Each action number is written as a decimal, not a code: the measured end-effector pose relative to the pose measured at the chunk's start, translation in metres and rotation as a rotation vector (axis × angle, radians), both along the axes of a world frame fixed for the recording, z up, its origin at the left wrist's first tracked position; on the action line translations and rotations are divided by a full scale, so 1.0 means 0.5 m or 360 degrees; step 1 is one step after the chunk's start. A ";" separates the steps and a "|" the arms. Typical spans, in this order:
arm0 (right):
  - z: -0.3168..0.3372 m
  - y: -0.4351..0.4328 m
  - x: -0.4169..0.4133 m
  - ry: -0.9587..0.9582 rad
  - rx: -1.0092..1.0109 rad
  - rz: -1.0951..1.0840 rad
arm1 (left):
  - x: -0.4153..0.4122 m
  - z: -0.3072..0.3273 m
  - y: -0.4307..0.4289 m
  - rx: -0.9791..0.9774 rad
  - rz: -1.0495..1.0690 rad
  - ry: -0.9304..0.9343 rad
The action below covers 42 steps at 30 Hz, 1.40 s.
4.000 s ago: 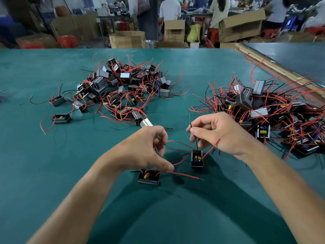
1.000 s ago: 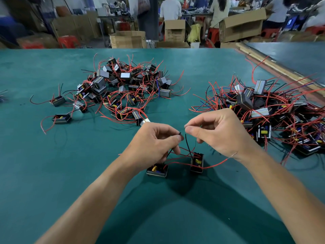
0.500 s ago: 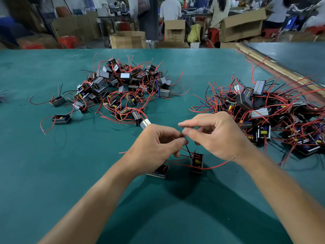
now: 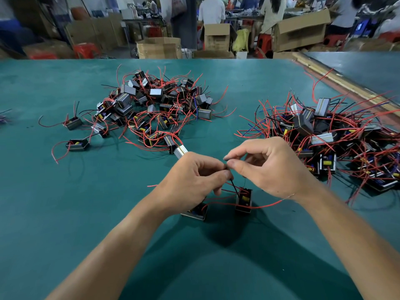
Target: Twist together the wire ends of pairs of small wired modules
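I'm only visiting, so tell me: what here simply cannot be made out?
Head view, the only one:
Where the black wire ends: fingertips of the left hand and right hand pinch over it, so any twist is hidden.
The near module: partly under the left hand.
The right pile: cut off by the frame's edge; its markings too small.
The people beyond the table: blurred.

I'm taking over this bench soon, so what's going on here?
A person is joining two wired modules. The left hand and right hand meet fingertip to fingertip, pinching the black wire ends above the pair. The near module sits under the left hand; the second module stands beside it on the green table. Behind lie a left heap and right heap of modules.
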State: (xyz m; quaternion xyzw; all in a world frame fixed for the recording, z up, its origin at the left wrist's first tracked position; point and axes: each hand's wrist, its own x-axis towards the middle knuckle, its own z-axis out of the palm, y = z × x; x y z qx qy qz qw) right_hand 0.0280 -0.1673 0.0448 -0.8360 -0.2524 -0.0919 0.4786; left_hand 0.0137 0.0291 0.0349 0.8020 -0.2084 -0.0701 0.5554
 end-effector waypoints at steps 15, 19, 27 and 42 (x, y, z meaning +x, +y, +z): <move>-0.004 0.009 -0.005 0.0208 -0.0205 0.0028 | -0.009 -0.001 -0.010 0.0291 0.0141 -0.0360; -0.004 0.008 -0.003 0.0198 -0.0146 0.0015 | -0.004 -0.005 -0.013 0.0167 0.0193 -0.0222; 0.005 0.004 -0.007 0.0087 -0.0107 0.0052 | 0.001 0.000 -0.011 0.0006 0.0176 -0.0012; 0.009 -0.006 -0.001 0.0381 0.0181 0.0170 | -0.004 0.012 -0.001 0.0009 0.0022 0.0062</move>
